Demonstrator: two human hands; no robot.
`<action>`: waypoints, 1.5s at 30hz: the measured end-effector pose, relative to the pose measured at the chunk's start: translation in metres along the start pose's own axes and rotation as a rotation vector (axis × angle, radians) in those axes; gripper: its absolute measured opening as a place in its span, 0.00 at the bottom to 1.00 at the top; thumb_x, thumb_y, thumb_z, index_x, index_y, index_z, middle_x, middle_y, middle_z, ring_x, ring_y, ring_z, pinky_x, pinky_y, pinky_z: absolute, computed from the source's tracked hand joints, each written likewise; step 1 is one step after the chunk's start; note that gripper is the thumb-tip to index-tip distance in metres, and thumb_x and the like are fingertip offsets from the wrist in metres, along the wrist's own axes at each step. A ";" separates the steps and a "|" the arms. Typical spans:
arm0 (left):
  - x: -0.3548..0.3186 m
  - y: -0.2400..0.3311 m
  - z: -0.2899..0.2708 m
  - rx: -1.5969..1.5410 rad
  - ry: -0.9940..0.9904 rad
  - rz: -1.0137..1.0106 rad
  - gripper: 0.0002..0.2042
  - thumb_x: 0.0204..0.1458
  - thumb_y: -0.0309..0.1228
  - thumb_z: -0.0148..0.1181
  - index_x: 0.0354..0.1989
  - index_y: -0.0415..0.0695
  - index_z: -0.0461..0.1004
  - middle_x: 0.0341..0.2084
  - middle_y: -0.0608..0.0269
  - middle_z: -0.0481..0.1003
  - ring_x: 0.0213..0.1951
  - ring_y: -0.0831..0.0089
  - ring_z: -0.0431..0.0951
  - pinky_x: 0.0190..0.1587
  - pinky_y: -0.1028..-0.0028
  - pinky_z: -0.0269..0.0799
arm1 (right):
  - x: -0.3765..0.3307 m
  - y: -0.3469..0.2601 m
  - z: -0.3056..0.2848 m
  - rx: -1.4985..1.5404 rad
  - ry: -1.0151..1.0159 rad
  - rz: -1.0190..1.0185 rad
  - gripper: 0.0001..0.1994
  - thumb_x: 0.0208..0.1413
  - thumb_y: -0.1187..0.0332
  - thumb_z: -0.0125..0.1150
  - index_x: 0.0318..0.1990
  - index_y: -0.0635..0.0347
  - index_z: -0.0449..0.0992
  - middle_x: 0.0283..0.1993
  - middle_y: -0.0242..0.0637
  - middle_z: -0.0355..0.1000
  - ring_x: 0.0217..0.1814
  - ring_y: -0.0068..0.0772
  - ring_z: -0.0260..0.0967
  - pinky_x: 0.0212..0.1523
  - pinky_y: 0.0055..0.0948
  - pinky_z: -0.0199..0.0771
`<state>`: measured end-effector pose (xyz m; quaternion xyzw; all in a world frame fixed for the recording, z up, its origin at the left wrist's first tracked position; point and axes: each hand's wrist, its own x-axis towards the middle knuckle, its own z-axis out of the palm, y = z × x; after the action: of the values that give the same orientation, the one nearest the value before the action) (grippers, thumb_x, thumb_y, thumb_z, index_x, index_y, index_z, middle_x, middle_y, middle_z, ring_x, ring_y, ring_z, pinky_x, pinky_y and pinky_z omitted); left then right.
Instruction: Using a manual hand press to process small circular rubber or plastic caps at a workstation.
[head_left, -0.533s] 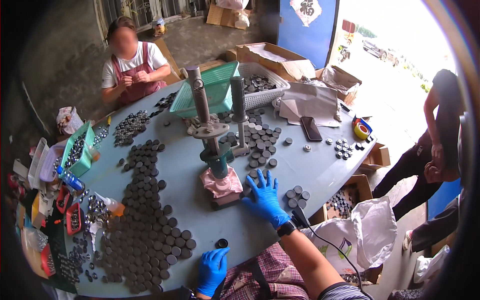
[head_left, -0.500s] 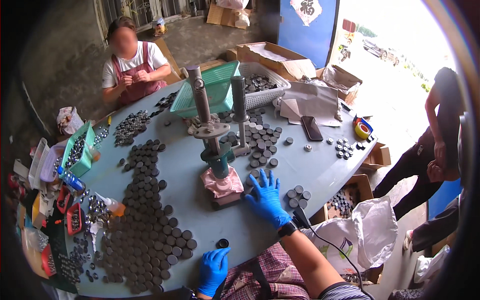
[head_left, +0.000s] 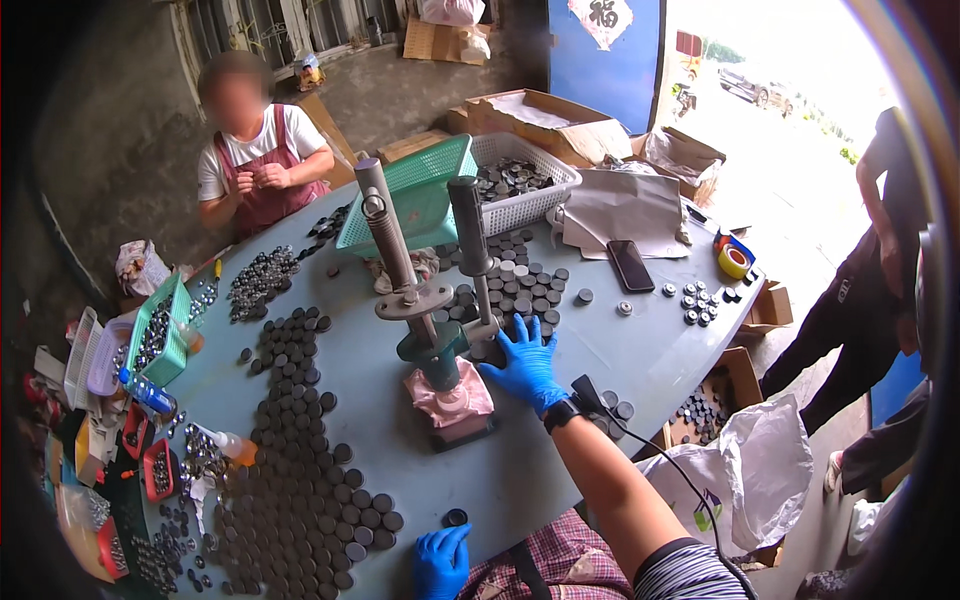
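My right hand (head_left: 528,370), in a blue glove, reaches forward beside the hand press (head_left: 432,345). Its fingers are spread, with the fingertips at the near edge of a cluster of dark round caps (head_left: 525,290). What lies beneath the palm is hidden. The press has an upright lever, and pink cloth (head_left: 450,395) is wrapped round its lower part. Close to the table's front edge, my gloved left hand (head_left: 440,563) has its fingers curled together; anything inside them is hidden. Just beyond its fingertips a single black cap (head_left: 456,517) lies on the table.
A broad spread of dark caps (head_left: 300,480) covers the table's left side. Green (head_left: 400,215) and white (head_left: 535,205) baskets stand behind the press. A phone (head_left: 630,267) and tape roll (head_left: 733,262) lie at right. A black cable (head_left: 665,455) crosses beside my right forearm. A co-worker (head_left: 262,165) sits far left.
My right hand has moved farther forward along the press toward the cap cluster. The left hand has drawn slightly back from the single cap. The whole view has tilted a little.
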<state>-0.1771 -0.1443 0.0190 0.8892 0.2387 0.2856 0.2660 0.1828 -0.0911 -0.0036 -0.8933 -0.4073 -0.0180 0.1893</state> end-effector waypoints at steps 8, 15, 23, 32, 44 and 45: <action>0.002 0.005 -0.003 0.055 -0.047 -0.044 0.11 0.55 0.25 0.57 0.45 0.46 0.79 0.38 0.56 0.77 0.40 0.54 0.75 0.45 0.59 0.70 | 0.045 -0.034 0.020 0.014 -0.007 0.040 0.38 0.50 0.37 0.57 0.69 0.37 0.61 0.75 0.45 0.48 0.78 0.62 0.36 0.67 0.78 0.32; 0.001 0.007 0.008 0.106 -0.040 -0.034 0.11 0.54 0.25 0.57 0.45 0.47 0.79 0.38 0.56 0.77 0.40 0.54 0.75 0.45 0.58 0.69 | 0.076 -0.030 0.062 0.020 0.060 -0.057 0.41 0.49 0.38 0.56 0.72 0.34 0.55 0.77 0.48 0.45 0.78 0.64 0.34 0.65 0.80 0.28; -0.003 -0.001 0.010 0.163 0.034 -0.077 0.11 0.53 0.26 0.59 0.45 0.48 0.79 0.38 0.57 0.76 0.39 0.54 0.74 0.45 0.57 0.68 | 0.112 -0.039 0.091 -0.008 0.093 -0.353 0.40 0.49 0.33 0.54 0.70 0.33 0.60 0.76 0.46 0.47 0.77 0.61 0.40 0.67 0.76 0.32; -0.003 -0.007 -0.001 0.094 -0.091 -0.069 0.14 0.53 0.28 0.59 0.50 0.48 0.76 0.37 0.58 0.73 0.40 0.58 0.72 0.45 0.58 0.67 | 0.172 -0.029 0.125 0.107 0.119 -0.741 0.35 0.53 0.41 0.57 0.66 0.46 0.65 0.72 0.45 0.55 0.73 0.55 0.49 0.70 0.59 0.45; 0.011 -0.008 -0.011 0.055 -0.238 -0.004 0.18 0.50 0.28 0.61 0.51 0.45 0.75 0.42 0.57 0.76 0.41 0.58 0.75 0.46 0.59 0.70 | 0.210 -0.082 0.108 0.163 0.042 -0.911 0.35 0.53 0.39 0.58 0.66 0.41 0.64 0.71 0.41 0.57 0.71 0.60 0.51 0.67 0.60 0.56; 0.010 -0.007 -0.011 0.053 -0.201 -0.043 0.18 0.51 0.27 0.61 0.51 0.45 0.75 0.42 0.57 0.76 0.41 0.58 0.75 0.46 0.58 0.69 | 0.200 -0.097 0.097 0.118 0.015 -0.858 0.32 0.56 0.45 0.58 0.65 0.48 0.65 0.69 0.43 0.59 0.70 0.55 0.55 0.65 0.51 0.61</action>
<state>-0.1788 -0.1298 0.0256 0.9147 0.2372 0.1830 0.2711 0.2339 0.1451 -0.0249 -0.6307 -0.7406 -0.0780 0.2183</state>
